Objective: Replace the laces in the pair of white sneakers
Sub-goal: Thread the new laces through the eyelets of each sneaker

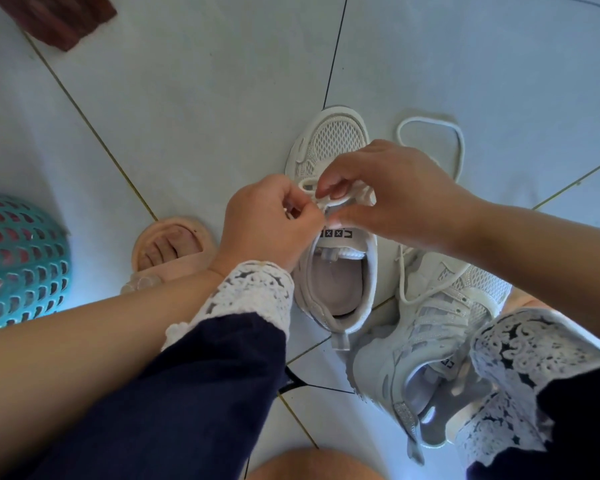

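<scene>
sneaker [329, 140] on floor, centre; long axis near-to-far, toe far. left hand [271, 223] pinches the lace [329, 201] over the tongue; right hand [388, 192] curls on it from the right. eyelets directly under fingertips, both hands equally near.

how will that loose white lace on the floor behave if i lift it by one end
Probably floppy: the loose lace lies in a slack, uneven loop on the tiled floor, so it should dangle rather than keep that shape. Likely very light, being thin cord. It looks woven, so probably easy to pinch.
</scene>
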Action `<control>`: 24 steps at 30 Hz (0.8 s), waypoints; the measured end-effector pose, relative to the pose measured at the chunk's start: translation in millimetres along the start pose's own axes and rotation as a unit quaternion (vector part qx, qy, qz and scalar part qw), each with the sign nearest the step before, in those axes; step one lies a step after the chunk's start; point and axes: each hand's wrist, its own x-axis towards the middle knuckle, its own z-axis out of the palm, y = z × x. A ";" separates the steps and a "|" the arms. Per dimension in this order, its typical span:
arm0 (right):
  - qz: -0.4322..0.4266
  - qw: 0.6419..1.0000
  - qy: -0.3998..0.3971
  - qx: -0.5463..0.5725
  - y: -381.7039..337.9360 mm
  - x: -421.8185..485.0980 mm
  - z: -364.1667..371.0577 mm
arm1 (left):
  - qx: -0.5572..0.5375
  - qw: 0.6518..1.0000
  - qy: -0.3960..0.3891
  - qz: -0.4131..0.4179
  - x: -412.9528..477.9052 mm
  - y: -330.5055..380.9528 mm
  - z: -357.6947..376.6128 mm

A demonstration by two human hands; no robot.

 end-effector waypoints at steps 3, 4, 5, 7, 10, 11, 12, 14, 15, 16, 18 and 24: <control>0.010 0.999 0.041 -0.024 -0.6 1.8 2.6 | 0.062 0.995 -0.013 0.072 12.5 1.9 -6.7; 0.014 0.998 0.052 -0.033 -0.6 3.6 3.7 | 0.085 0.992 -0.020 0.090 16.3 1.5 -8.4; 0.017 0.997 0.059 -0.041 -0.7 5.8 3.9 | 0.107 0.988 -0.026 0.105 19.0 0.4 -9.9; 0.008 0.997 0.061 -0.054 0.3 10.4 2.3 | 0.118 0.985 -0.024 0.124 21.8 -2.0 -12.0; -0.022 0.998 0.045 -0.023 0.9 13.6 1.1 | 0.056 0.994 -0.013 0.093 20.5 -2.9 -13.1; -0.018 0.999 0.050 0.006 -0.5 13.3 1.7 | 0.039 0.996 -0.005 0.078 19.3 -2.7 -12.8; -0.011 0.998 0.058 0.033 -1.8 12.9 2.6 | 0.025 0.997 0.002 0.068 17.6 -2.7 -12.1; -0.010 0.997 0.067 0.046 -3.3 13.6 3.9 | 0.005 0.998 0.005 0.059 13.3 -4.5 -10.3; -0.017 0.997 0.069 0.037 -3.9 14.6 3.6 | -0.003 0.998 0.003 0.055 11.4 -6.4 -9.5; -0.022 0.997 0.069 0.024 -4.4 15.9 2.8 | -0.011 0.999 -0.001 0.049 10.2 -8.8 -8.8; -0.023 0.998 0.062 0.000 -4.9 17.5 1.6 | -0.029 0.999 -0.009 0.035 8.9 -12.4 -8.8; -0.049 0.998 0.039 -0.029 -2.9 11.9 8.7 | -0.126 0.991 -0.046 -0.018 1.9 -11.8 -8.0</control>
